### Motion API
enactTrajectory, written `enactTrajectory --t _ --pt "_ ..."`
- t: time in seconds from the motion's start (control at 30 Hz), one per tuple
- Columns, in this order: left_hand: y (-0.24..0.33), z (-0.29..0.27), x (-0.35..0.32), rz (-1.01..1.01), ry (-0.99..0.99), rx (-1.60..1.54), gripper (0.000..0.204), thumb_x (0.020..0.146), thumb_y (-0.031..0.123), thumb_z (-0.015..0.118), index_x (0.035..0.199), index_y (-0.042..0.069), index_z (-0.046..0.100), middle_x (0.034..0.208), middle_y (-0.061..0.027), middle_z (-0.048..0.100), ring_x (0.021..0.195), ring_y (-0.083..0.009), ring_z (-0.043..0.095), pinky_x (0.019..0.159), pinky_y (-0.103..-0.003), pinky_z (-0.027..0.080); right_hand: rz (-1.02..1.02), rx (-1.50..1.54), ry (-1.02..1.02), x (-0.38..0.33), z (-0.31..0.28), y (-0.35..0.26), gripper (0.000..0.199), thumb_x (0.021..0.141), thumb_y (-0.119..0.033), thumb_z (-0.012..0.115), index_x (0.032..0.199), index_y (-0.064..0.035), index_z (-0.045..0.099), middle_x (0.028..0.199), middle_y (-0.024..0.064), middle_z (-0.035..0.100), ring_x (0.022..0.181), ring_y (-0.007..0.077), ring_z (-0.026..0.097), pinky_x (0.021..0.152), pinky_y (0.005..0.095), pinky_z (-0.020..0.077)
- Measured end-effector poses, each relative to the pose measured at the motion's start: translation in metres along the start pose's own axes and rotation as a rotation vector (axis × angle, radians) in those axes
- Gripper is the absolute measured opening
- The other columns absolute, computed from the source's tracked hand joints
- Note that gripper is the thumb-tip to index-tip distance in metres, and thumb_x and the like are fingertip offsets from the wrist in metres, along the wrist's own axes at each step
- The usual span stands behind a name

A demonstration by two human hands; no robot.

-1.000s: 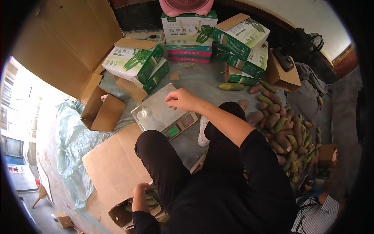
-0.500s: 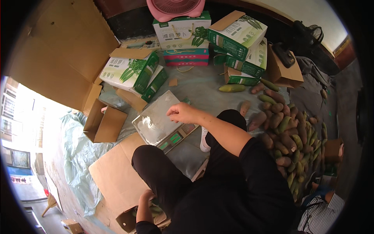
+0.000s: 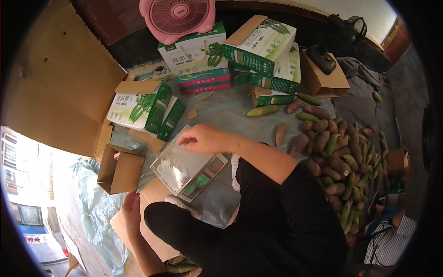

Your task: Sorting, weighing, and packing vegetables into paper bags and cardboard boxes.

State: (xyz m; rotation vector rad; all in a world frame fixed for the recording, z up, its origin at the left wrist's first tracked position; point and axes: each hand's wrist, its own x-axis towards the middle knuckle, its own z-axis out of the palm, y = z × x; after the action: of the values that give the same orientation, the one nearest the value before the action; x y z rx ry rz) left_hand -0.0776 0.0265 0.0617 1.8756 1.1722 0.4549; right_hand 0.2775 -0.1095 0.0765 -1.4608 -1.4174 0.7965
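Over the plate of a flat electronic scale [image 3: 173, 159] hovers my right hand [image 3: 200, 138], its fingers loosely bent and apart, with nothing visible in them. The scale's green display is lit on the side nearest me. My left hand [image 3: 131, 212] is raised above a flattened cardboard sheet [image 3: 154, 196], just below a small open cardboard box [image 3: 122, 171]. Its fingers are stretched upward, and I see nothing in them. At the lower edge, green radishes [image 3: 181, 267] show beside my leg, partly hidden by it.
A large pile of green radishes and reddish-brown tubers [image 3: 341, 161] lies to the right. Green-and-white cartons [image 3: 138, 108] stand far left, with more cartons [image 3: 267, 46] stacked at the back. A pink fan [image 3: 180, 16] sits on a carton. Plastic sheeting [image 3: 99, 217] lies at left.
My left hand has risen from the box of radishes at the lower edge and moved forward, toward the small open box. My right hand stays over the scale. The whole view has shifted.
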Motion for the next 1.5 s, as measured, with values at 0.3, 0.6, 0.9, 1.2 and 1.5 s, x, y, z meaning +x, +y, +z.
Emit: enactTrajectory --t 0.3,0.6,0.9,1.2,1.5 --pt "0.012 0.049 0.014 0.113 -0.147 0.385 0.028 0.078 0.008 0.063 0.104 -0.001 0.063 0.096 -0.0164 0.065 0.089 -0.0251 0.063 0.079 -0.033 0.049 0.33 -0.545 0.344 -0.001 -0.147 0.126 0.025 0.076 -0.017 0.061 0.097 -0.0046 0.065 0.094 0.0138 0.066 0.089 0.0277 0.063 0.078 0.0353 0.0488" --pt "0.009 0.044 0.018 0.042 -0.117 0.459 0.027 0.075 0.008 0.065 0.101 0.0 0.063 0.091 -0.0159 0.065 0.085 -0.0261 0.064 0.076 -0.035 0.05 0.552 -0.608 0.704 -0.013 -0.235 0.212 0.037 0.071 -0.013 0.065 0.107 -0.0028 0.061 0.107 0.0182 0.062 0.1 0.0308 0.059 0.085 0.0358 0.0467" --pt "0.013 0.048 0.023 0.043 -0.134 0.489 0.027 0.075 0.009 0.066 0.1 0.001 0.063 0.09 -0.0156 0.064 0.084 -0.0269 0.063 0.076 -0.036 0.049 0.71 -0.604 1.093 -0.095 -0.312 0.244 0.057 0.072 -0.006 0.063 0.126 -0.0013 0.043 0.114 0.0195 0.057 0.1 0.0307 0.058 0.08 0.0415 0.0476" --pt "0.021 0.052 0.032 0.036 -0.153 0.529 0.028 0.074 0.01 0.067 0.101 0.001 0.064 0.091 -0.0159 0.065 0.084 -0.0279 0.064 0.076 -0.036 0.05 0.395 -0.988 0.988 -0.04 -0.277 0.192 0.039 0.075 -0.004 0.057 0.113 -0.0082 0.053 0.116 0.0119 0.051 0.105 0.0367 0.052 0.087 0.0449 0.0441" --pt "0.018 0.05 0.04 -0.005 -0.18 0.492 0.028 0.073 0.009 0.067 0.1 0.001 0.064 0.09 -0.0158 0.065 0.083 -0.028 0.064 0.075 -0.035 0.05 0.227 -1.723 0.32 0.083 -0.246 0.204 0.044 0.08 -0.017 0.056 0.124 -0.0152 0.05 0.128 0.0036 0.047 0.124 0.0247 0.037 0.096 0.0488 0.0339"
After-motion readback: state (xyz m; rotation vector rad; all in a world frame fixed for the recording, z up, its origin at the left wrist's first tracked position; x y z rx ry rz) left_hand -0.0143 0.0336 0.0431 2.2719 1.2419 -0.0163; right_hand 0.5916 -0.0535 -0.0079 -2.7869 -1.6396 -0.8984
